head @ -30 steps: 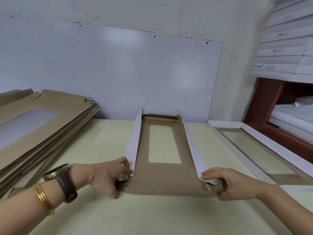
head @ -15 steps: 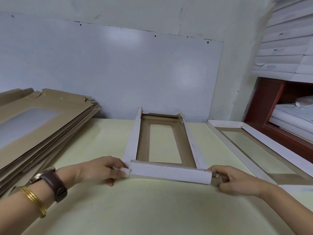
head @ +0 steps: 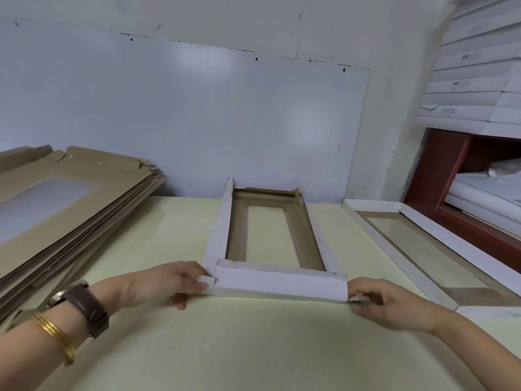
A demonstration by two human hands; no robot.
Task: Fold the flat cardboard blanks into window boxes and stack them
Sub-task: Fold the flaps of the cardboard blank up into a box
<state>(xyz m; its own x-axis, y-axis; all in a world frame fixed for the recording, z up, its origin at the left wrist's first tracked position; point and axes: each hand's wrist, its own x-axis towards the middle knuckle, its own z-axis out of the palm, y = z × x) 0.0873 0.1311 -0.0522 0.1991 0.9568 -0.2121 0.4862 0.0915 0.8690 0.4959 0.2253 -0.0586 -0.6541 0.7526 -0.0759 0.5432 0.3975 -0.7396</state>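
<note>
Our left grip (head: 163, 283) pinches the left tab (head: 204, 283), a small white flap at the near left corner of the box (head: 279, 283). Our right grip (head: 389, 303), fingers curled, pinches the right tab (head: 355, 298) at the near right corner. Between the two grips the near wall stands folded up, white side towards us. This one box lies mid-bench (head: 253, 348), both long walls raised, one window in its base. On the left lies one stack of flat brown blanks (head: 70, 207), too many to count. On the right lies one finished box (head: 451, 238). One watch (head: 84, 303) sits on the left wrist.
</note>
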